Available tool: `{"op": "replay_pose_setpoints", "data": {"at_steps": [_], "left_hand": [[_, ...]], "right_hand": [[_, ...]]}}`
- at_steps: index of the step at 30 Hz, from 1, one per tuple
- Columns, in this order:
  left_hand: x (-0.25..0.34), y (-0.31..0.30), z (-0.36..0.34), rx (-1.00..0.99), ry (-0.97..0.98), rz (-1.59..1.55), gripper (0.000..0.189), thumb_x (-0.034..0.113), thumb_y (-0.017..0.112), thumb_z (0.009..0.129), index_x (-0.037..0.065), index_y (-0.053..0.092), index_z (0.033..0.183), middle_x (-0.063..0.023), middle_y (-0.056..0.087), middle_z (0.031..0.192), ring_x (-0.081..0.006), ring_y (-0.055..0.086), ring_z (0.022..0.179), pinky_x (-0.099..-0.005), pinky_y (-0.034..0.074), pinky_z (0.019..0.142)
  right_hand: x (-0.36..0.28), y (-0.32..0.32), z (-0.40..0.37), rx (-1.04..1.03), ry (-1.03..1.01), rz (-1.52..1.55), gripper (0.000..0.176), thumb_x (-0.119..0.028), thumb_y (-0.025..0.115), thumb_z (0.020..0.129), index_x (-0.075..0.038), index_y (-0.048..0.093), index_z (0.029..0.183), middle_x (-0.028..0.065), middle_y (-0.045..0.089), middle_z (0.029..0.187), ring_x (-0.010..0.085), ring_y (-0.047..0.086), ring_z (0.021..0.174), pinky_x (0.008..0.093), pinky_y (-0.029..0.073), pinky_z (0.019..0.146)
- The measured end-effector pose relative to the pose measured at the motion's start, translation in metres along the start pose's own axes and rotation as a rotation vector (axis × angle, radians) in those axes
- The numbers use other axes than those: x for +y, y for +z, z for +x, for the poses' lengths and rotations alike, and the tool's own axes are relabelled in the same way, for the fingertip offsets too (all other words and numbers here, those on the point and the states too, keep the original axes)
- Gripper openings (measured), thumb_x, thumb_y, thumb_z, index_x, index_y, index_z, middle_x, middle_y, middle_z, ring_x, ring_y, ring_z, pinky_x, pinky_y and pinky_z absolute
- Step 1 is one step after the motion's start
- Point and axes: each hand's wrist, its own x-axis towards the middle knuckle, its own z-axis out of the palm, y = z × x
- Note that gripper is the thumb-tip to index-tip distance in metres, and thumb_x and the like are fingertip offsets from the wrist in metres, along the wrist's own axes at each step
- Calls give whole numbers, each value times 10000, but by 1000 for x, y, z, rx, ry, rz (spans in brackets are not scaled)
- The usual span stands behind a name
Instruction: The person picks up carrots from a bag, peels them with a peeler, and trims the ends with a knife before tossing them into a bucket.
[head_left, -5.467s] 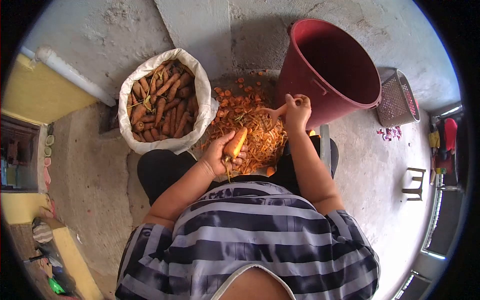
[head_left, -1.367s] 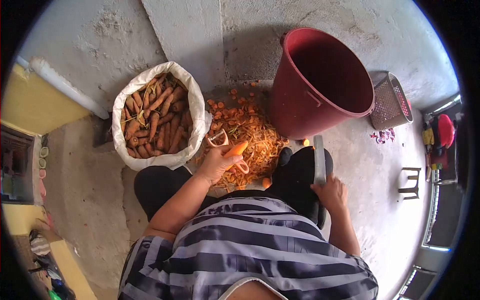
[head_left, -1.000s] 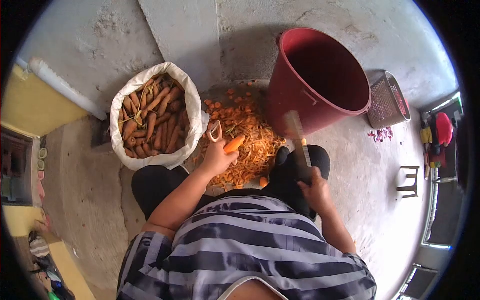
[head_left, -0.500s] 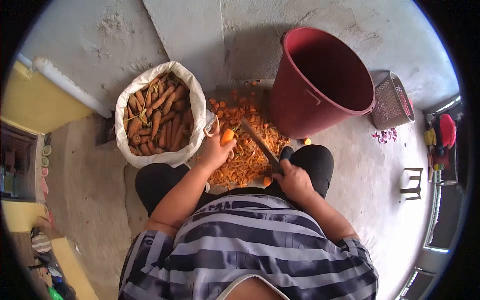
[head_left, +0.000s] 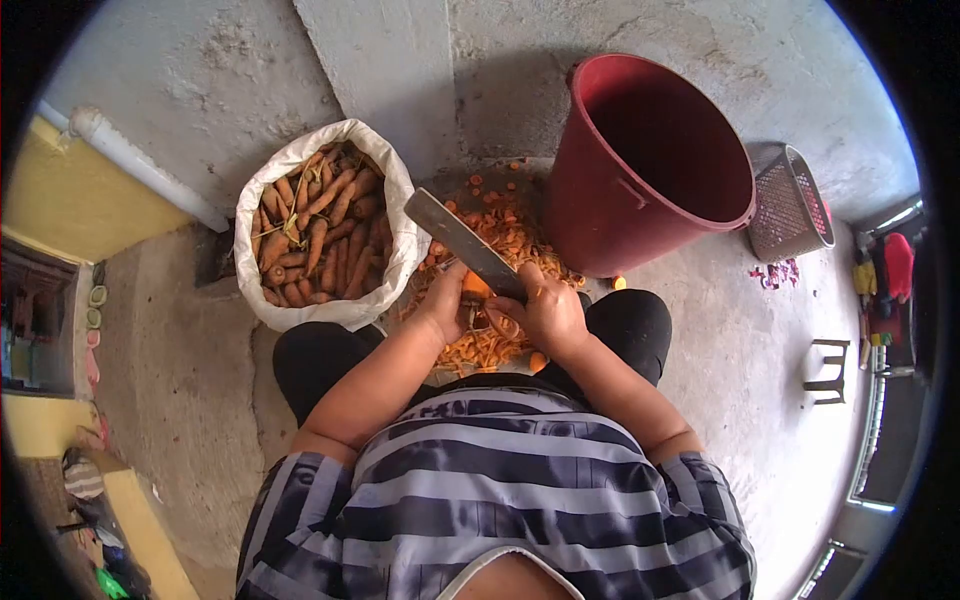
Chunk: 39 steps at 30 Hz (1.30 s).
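Note:
My left hand (head_left: 440, 308) is closed around a peeled carrot (head_left: 474, 287), whose bright orange side shows between my two hands. In my right hand (head_left: 556, 316) is a broad-bladed knife (head_left: 458, 236), its blade slanting up and left across the carrot. A loop-shaped, pinkish-brown piece (head_left: 502, 323) shows just below the carrot, between the hands, partly hidden by fingers. Under them lies a pile of carrot peelings (head_left: 480, 351) and cut ends on the floor, between my knees.
A white sack (head_left: 402, 190) full of unpeeled carrots (head_left: 322, 238) stands at my front left. At the front right is a tall dark-red bucket (head_left: 590, 215), with a perforated basket (head_left: 785, 215) beyond it. A concrete wall (head_left: 510, 70) rises behind them.
My hands have come together at the middle. The knife has swung from my right side to lie across the carrot, its tip now pointing up-left near the sack.

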Motion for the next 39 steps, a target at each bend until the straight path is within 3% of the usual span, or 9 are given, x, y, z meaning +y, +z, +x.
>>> {"op": "replay_pose_setpoints", "data": {"at_steps": [4,16,20,23,27,28,31,35,39], "left_hand": [[1,-3,0,-44,-7,-8,325,403,428,861,103,548,890,-26,599,800,-127,557,609,-260,466,490],[-5,-5,6,54,-43,-83,268,306,388,882,77,513,945,-47,581,793,-155,578,624,-263,481,459],[-7,-7,10,46,-66,-103,295,331,404,886,79,512,994,-34,579,797,-128,573,639,-272,469,481],[-2,-5,8,-26,-18,-50,311,346,397,894,80,516,1003,-27,572,778,-117,555,594,-251,438,431],[1,-26,8,-304,-123,11,268,310,387,907,87,524,965,-18,540,790,-104,530,648,-255,426,449],[1,-32,11,-362,-155,-27,252,310,391,907,94,507,966,-22,528,806,-104,528,690,-265,438,489],[-8,-18,9,65,-48,-78,271,327,370,911,92,490,975,-29,527,804,-117,531,678,-266,438,504],[-14,-25,14,24,-70,-103,305,370,341,916,115,496,977,-31,535,802,-133,533,652,-272,435,509],[-10,-17,7,18,-90,-70,292,375,354,907,135,517,938,0,520,741,-101,487,565,-256,372,436]], "right_hand": [[-4,5,5,-41,32,12,396,-343,697,686,-43,443,732,169,592,642,347,595,615,397,465,522],[13,36,3,-131,37,54,465,-437,644,721,-17,497,855,187,577,632,340,601,586,408,470,535],[20,25,14,-294,248,568,460,-377,656,759,24,537,949,98,574,619,166,568,546,312,441,502],[30,25,16,-392,417,727,476,-392,654,760,31,536,942,73,575,638,136,559,568,291,435,506],[19,25,11,-256,136,473,451,-352,658,763,32,530,961,115,578,640,181,572,572,326,440,521],[15,23,9,-157,118,527,401,-341,657,760,21,526,876,160,580,643,263,596,581,361,446,531],[13,15,15,-29,86,325,383,-337,654,756,8,490,779,193,578,638,338,594,597,388,450,532],[13,21,11,9,-2,126,333,-265,676,733,-12,460,739,158,575,628,355,572,595,382,453,518],[9,26,9,1,8,31,383,-407,627,741,-63,467,789,164,577,624,350,589,578,424,456,498]]}}
